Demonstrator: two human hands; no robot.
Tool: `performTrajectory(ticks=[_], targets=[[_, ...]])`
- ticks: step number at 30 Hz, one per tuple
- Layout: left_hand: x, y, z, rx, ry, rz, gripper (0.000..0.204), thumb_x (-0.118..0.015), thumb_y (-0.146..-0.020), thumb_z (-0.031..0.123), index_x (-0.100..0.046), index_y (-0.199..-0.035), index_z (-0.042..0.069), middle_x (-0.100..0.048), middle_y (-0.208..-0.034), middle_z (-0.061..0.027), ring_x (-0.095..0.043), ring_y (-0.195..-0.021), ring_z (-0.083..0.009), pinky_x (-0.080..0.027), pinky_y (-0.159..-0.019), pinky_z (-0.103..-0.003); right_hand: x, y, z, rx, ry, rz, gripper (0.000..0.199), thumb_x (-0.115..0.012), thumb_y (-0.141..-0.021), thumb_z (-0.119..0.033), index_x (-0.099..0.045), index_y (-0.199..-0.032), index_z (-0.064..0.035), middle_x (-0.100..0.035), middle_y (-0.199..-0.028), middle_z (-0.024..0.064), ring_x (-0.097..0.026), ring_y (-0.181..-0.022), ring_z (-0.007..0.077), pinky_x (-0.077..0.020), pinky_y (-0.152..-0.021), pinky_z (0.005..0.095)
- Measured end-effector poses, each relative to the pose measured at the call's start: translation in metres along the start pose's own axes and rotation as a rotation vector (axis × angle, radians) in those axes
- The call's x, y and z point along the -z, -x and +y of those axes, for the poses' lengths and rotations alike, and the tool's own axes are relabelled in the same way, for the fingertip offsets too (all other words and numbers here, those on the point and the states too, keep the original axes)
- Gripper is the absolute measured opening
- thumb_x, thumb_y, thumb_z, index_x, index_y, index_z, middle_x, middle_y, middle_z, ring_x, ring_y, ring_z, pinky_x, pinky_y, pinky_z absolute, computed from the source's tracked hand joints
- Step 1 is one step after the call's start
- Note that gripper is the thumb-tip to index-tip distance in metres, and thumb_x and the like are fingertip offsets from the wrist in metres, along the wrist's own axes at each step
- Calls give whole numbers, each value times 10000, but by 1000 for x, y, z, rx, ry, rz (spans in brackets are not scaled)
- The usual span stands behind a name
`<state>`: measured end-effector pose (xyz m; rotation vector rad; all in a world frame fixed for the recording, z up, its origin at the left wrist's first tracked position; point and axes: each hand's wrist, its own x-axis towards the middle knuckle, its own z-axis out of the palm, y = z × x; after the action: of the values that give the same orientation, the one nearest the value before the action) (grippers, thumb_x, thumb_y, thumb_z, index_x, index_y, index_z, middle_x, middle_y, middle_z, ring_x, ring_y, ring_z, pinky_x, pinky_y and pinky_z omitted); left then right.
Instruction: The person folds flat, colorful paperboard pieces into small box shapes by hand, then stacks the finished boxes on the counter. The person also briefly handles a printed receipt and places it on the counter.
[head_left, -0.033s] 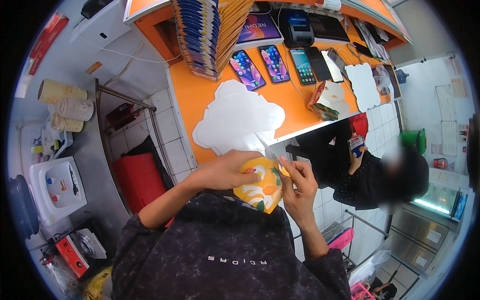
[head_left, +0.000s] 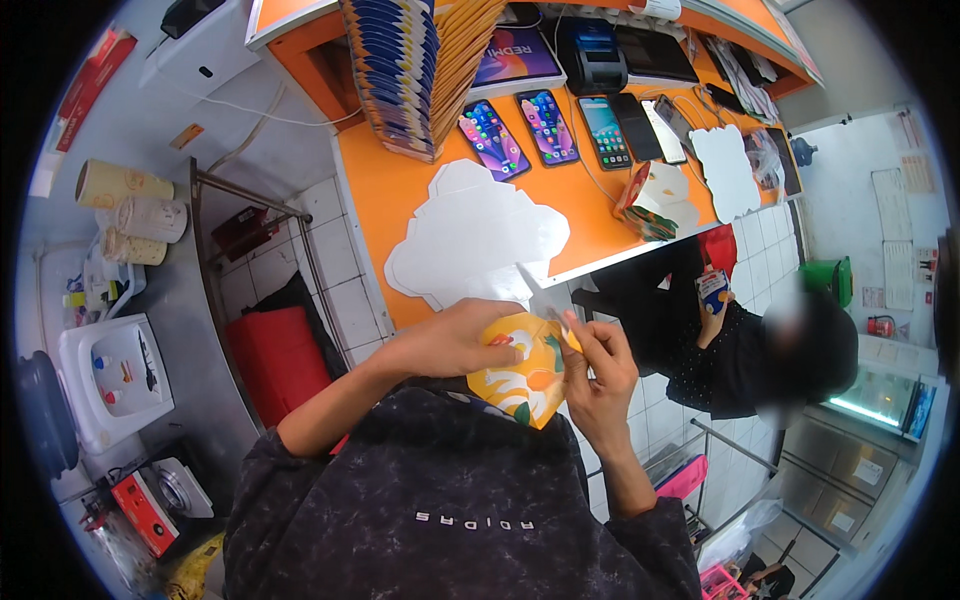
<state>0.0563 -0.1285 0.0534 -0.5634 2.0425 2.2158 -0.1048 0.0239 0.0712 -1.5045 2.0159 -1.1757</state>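
While both hands work close to the chest, just off the near edge of the orange desk [head_left: 385, 215], they share one thing: a yellow-orange printed cardboard piece [head_left: 522, 375] with white and green patterning, held in the air between them. The left hand [head_left: 455, 340] is closed over its upper left part, fingers curled across the top, and the right hand [head_left: 598, 365] pinches its right edge between thumb and fingertips. Directly beyond the hands, a pile of flat white die-cut cardboard blanks [head_left: 475, 235] lies on the desk, its near edge reaching the desk rim. Behind that stands a tall stack of blue and orange folded sheets [head_left: 415, 70], and to its right a row of smartphones [head_left: 570, 125] lies face up with lit and dark screens. A folded carton [head_left: 652, 200] with the same printed pattern sits further right, next to another white blank [head_left: 725, 170]. To the right, below the desk, another person in dark clothing [head_left: 740, 350] sits holding a small box [head_left: 712, 290]. On the left side are a red stool [head_left: 280, 355] on the white tiled floor, a metal frame [head_left: 215, 200], some paper rolls [head_left: 125, 210] and a white water dispenser [head_left: 110, 375].
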Motion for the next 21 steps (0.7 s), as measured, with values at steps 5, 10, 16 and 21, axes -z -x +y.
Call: performTrajectory(ticks=[5, 10, 16, 21], targets=[[-1, 1, -6, 156, 698, -174, 453, -702, -872, 176, -544, -1223, -61, -636, -1126, -90, -616, -997, -148, -497, -871, -288, 22, -9, -12, 101, 78, -142, 509, -620, -767, 91, -675, -1210, -151, -509, -1065, 108, -547, -801, 208, -481, -645, 281], [-12, 11, -5, 263, 824, -242, 485, -696, -883, 204, -528, -1251, -62, -621, -1130, -84, -595, -1012, -129, -483, -879, -280, 47, -16, -12, 79, -157, -448, 347, -600, -871, -99, -675, -1209, -131, -456, -1089, 140, -478, -955, 245, -458, -806, 348], [-33, 20, -6, 337, 957, -370, 535, -694, -879, 177, -491, -1313, -63, -597, -1222, -142, -586, -1124, -211, -467, -965, -353, 74, -22, -30, -63, -226, -735, 265, -644, -908, -248, -686, -1148, -142, -407, -1290, 182, -462, -1192, 309, -467, -878, 387], [-42, 27, -7, 370, 998, -470, 573, -696, -891, 239, -468, -1318, -67, -567, -1257, -135, -547, -1161, -205, -446, -981, -345, 78, -21, -48, -21, -6, -814, 215, -705, -840, -200, -570, -968, -93, -324, -1401, 275, -654, -845, 426, -540, -746, 414]])
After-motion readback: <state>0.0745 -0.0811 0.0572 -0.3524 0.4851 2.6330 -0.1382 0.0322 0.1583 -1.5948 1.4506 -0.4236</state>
